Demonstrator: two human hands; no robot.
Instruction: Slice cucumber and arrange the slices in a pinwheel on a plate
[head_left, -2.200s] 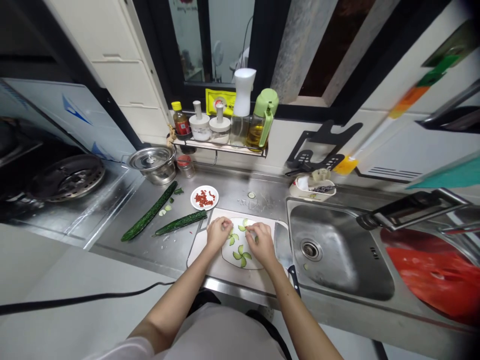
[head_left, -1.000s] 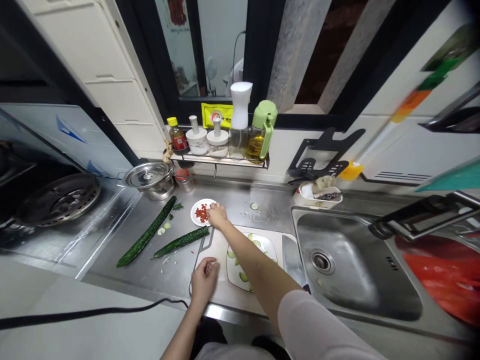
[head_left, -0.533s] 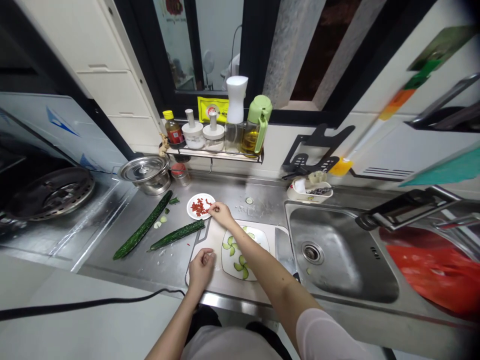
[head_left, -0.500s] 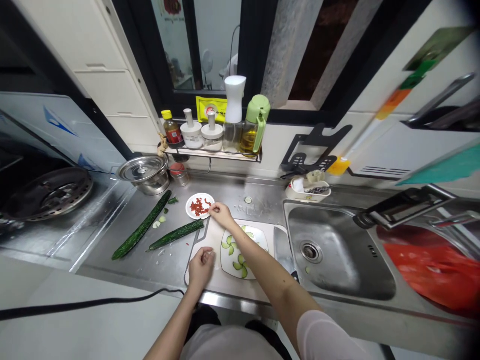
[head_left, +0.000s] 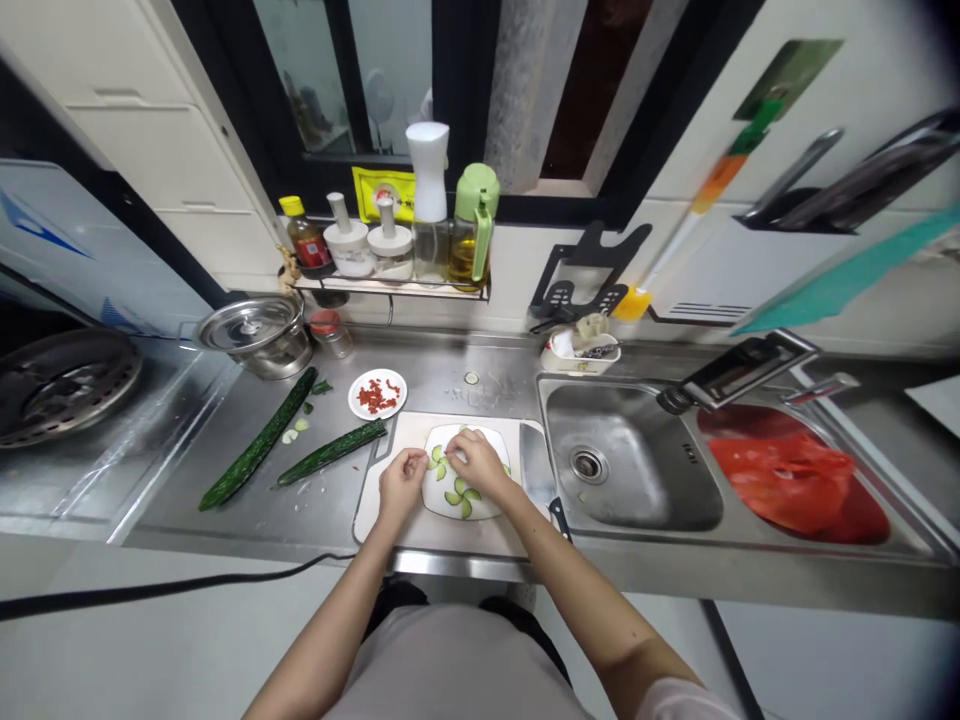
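My right hand [head_left: 478, 464] is over a white square plate [head_left: 435, 505], its fingertips pinched on what looks like a small red piece. Pale green cucumber slices [head_left: 463, 497] lie on the plate in pinwheel groups. At the plate's left edge is my left hand [head_left: 403, 484], fingers curled and thumb and forefinger together; whatever they may hold is too small to make out. Under the plate lies a light cutting board [head_left: 409, 430]. A small white dish [head_left: 400, 385] behind it holds red bits [head_left: 375, 396] that resemble goji berries.
Two cucumbers, one whole [head_left: 259, 440] and one cut [head_left: 330, 455], lie left of the board. A knife [head_left: 540, 460] rests along the board's right side, beside the sink [head_left: 630, 470]. A lidded steel pot [head_left: 262, 335] and a condiment shelf [head_left: 420, 290] stand at the back.
My right hand has come from the dish of red bits back over the plate. My left hand is now closer to the plate's edge. The camera view has shifted.
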